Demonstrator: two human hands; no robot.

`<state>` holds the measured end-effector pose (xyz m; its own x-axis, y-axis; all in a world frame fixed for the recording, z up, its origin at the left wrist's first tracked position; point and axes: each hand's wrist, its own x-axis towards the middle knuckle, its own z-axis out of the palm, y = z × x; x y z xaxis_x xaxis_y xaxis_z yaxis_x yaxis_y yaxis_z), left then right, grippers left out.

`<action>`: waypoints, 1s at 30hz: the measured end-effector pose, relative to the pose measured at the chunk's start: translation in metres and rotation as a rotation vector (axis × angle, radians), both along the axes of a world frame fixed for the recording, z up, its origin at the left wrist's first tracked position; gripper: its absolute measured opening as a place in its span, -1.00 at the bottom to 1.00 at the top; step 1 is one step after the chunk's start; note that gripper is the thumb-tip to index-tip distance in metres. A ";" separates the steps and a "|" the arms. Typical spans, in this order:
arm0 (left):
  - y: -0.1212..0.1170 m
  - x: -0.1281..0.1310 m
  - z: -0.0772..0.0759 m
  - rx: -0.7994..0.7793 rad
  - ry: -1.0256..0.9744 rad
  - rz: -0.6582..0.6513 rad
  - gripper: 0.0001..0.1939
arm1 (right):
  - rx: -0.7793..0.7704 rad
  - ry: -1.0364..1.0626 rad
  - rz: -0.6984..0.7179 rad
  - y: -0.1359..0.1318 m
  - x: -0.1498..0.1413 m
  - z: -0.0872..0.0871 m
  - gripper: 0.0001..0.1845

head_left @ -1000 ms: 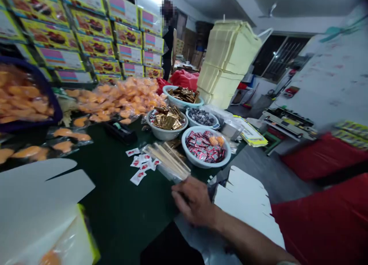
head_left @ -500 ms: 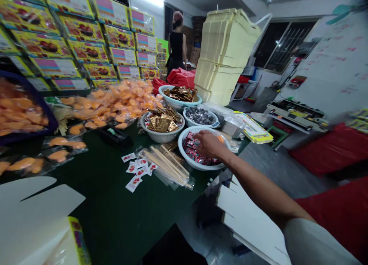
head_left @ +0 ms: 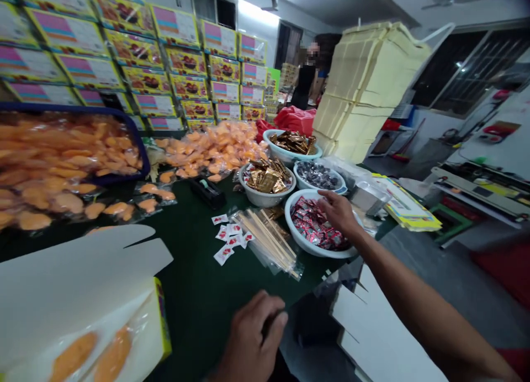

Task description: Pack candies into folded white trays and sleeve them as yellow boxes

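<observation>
1. Sachets in red foil [head_left: 314, 230] lie heaped inside a white plastic basin [head_left: 314, 254], directly beneath the right hand [head_left: 339, 213] and touching or just below its fingertips.
2. Its fingers [head_left: 325, 197] reach down and forward, loosely curved rather than clenched. Whether they are gripping a sachet is impossible to tell, as the hand hides part of the heap.
3. The left hand [head_left: 252, 338] sits low in the view, well apart from the basin, near the edge of a dark green table [head_left: 199, 277]. Its fingers [head_left: 269, 310] are curled into a loose fist, and I cannot tell whether anything is inside.
4. Beside the basin are a bowl of gold sachets [head_left: 267, 180] and a bowl of dark wrapped sweets [head_left: 318, 175], the two almost touching its rim.
5. Closer to the left hand – though not touching it – lie wooden sticks in a clear bag [head_left: 265, 241] and small white sachets [head_left: 229, 239].
6. Further left are a black tape dispenser [head_left: 207, 193], orange filled packets [head_left: 211, 150] and a blue tray [head_left: 74, 109] heaped with more.
7. White card blanks [head_left: 372, 327] lie at the lower right; a printed box [head_left: 83, 310] sits at the lower left.
</observation>
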<state>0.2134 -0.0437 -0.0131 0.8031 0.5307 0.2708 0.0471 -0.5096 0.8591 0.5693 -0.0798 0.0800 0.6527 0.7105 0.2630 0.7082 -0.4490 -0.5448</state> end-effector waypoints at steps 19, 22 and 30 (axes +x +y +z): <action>0.064 0.014 -0.004 -1.053 -0.351 0.157 -0.22 | 0.261 -0.040 0.602 0.020 -0.222 -0.084 -0.80; 0.074 0.015 0.006 -1.125 -0.285 0.332 -0.15 | 0.149 -0.355 0.700 0.026 -0.233 -0.096 -0.76; 0.073 0.021 0.005 -1.039 -0.172 0.350 -0.21 | 0.458 -0.423 0.452 -0.036 -0.124 -0.037 -0.72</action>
